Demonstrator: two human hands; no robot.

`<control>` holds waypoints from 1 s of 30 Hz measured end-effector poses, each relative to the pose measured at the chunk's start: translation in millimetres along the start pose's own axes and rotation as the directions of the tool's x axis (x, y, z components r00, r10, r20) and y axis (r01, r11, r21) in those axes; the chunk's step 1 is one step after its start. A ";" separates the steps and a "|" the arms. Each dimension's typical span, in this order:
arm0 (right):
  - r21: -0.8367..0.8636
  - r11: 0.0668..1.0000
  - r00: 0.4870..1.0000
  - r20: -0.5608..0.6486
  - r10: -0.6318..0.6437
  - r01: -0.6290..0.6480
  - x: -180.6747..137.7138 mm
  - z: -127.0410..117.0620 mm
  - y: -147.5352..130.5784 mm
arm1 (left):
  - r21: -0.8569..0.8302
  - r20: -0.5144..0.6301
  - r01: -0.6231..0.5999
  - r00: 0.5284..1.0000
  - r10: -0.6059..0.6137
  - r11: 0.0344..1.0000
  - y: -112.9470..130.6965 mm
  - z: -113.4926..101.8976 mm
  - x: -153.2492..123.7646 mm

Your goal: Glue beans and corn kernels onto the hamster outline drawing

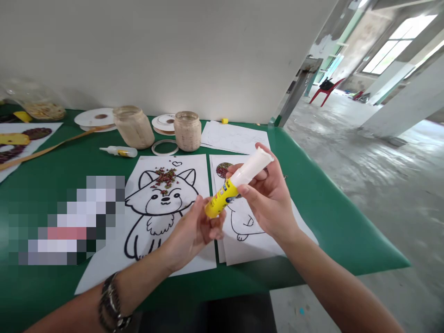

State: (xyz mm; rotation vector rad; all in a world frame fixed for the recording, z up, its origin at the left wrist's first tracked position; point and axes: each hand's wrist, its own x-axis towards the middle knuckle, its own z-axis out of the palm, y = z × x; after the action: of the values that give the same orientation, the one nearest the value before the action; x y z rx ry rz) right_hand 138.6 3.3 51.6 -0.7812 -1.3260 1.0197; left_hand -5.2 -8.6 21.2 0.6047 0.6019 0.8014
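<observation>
Between my two hands a yellow and white glue stick (222, 196) is held at a slant above the drawings. My left hand (194, 231) grips the yellow lower end, and my right hand (268, 199) has its fingers around the white upper part. Under my left hand lies a paper with a fox-like animal drawing (138, 231), with red and green seeds or beans (166, 178) scattered on its forehead. Beneath my right hand is another animal drawing (239, 249), partly hidden, with a seed-covered round ear (224, 169).
Behind the drawings stand two cloudy jars (133, 132) (188, 134), a ring (164, 147), ribbon spools (93, 118) and a small glue bottle (121, 151). A yellow cap (225, 121) sits near more papers (236, 138). The green table (333, 222) ends at the right.
</observation>
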 end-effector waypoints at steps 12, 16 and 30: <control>0.011 0.999 0.999 0.007 -0.033 0.033 1.3 15.7 -14.1 | 0.256 0.085 -0.009 0.996 -0.013 0.967 8.5 -4.0 -6.3; -0.009 1.000 0.995 -0.094 -0.027 0.026 -1.2 14.1 -15.5 | 0.462 -0.042 -0.222 0.961 0.272 0.859 10.8 -1.5 -15.0; 0.166 0.984 0.984 -0.158 0.084 -0.058 -15.6 28.2 -12.4 | 0.757 -0.078 -0.281 0.858 0.508 0.590 4.8 -1.2 -36.3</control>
State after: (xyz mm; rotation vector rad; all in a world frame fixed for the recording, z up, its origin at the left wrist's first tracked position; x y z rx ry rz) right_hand 113.2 -18.6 60.0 -0.7776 -1.0671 1.0804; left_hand -28.4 -34.4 33.0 1.4252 1.1035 1.0883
